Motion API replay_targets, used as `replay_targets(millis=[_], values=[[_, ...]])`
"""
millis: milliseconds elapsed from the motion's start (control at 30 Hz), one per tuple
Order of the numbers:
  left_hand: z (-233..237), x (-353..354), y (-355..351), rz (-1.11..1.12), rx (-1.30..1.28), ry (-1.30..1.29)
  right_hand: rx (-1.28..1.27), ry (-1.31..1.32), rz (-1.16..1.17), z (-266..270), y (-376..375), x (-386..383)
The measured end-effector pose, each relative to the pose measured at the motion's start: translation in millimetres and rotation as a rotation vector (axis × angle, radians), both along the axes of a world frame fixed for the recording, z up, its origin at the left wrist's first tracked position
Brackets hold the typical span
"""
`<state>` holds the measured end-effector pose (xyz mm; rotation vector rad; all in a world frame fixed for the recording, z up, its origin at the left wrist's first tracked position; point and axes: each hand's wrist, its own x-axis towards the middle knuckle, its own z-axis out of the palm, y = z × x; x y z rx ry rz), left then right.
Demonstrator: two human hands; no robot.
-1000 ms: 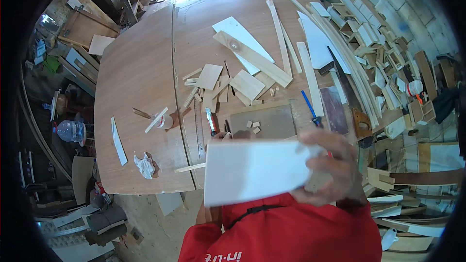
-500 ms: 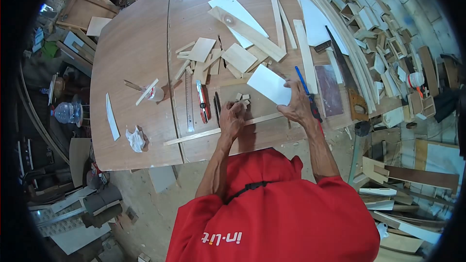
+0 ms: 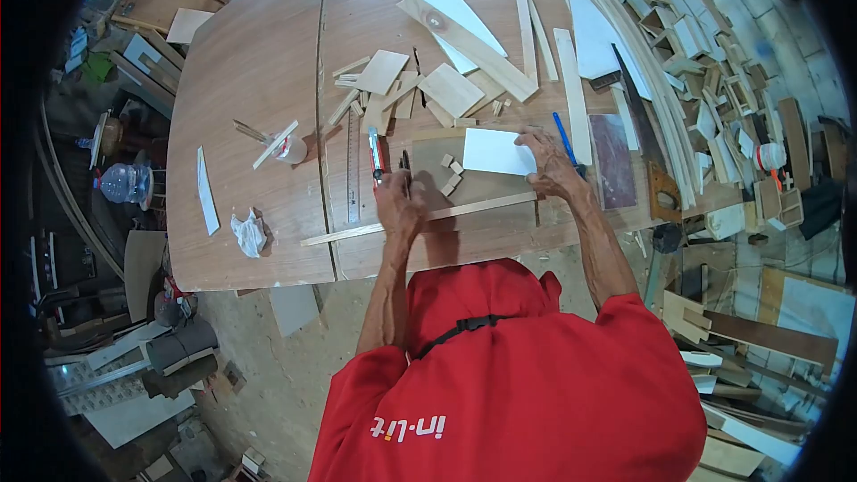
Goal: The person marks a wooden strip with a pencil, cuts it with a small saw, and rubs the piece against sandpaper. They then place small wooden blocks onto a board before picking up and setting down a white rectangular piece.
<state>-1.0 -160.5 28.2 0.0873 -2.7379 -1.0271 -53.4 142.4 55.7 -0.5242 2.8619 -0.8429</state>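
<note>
My right hand (image 3: 555,165) grips the right end of a white rectangular board (image 3: 496,152), thumb at the near corner and fingers at the far one. The board lies low over a brown sheet (image 3: 427,153). Several small wooden blocks (image 3: 453,174) sit left of it. My left hand (image 3: 402,203) is closed over the near ends of a red utility knife (image 3: 377,157) and dark pens (image 3: 405,161); what its fingers hold is hidden. A long thin wooden strip (image 3: 486,207) runs beside both hands along the near side.
A metal ruler (image 3: 353,178), a cup with sticks (image 3: 291,150) and a crumpled white cloth (image 3: 249,234) lie to the left. Wood offcuts (image 3: 451,89) are piled beyond. A blue-handled tool (image 3: 564,138) and a handsaw (image 3: 662,192) are on the right.
My left hand has moved left from the small blocks to the pens and knife. The white board has been lowered and straightened, still in my right hand. The view has shifted slightly.
</note>
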Motion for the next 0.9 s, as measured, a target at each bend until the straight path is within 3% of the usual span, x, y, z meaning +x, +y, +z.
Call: replay_targets(millis=[33,167,367,533,633,700,900], values=[[-1,-2,-5,0.137,-0.033,0.001,0.018,-0.002,0.023,-1,0,-1],[11,-8,-22,0.161,0.031,-0.085,0.071,-0.063,0.050,-1,-1,-4],[1,-17,-44,0.385,-0.178,-0.070,0.137,-0.173,0.046,4,-3,-7],[-10,-25,-66,0.409,-0.166,-0.146,0.135,-0.116,0.036,7,-6,-4],[-8,-35,-74,0.455,-0.350,-0.076,0.071,-0.044,-0.066,3,-10,1],[3,-43,-72,0.535,-0.388,-0.272,-0.003,-0.087,-0.118,1,-13,3],[-7,-56,-90,0.467,-0.437,-0.370,0.089,-0.009,-0.111,0,-19,8]])
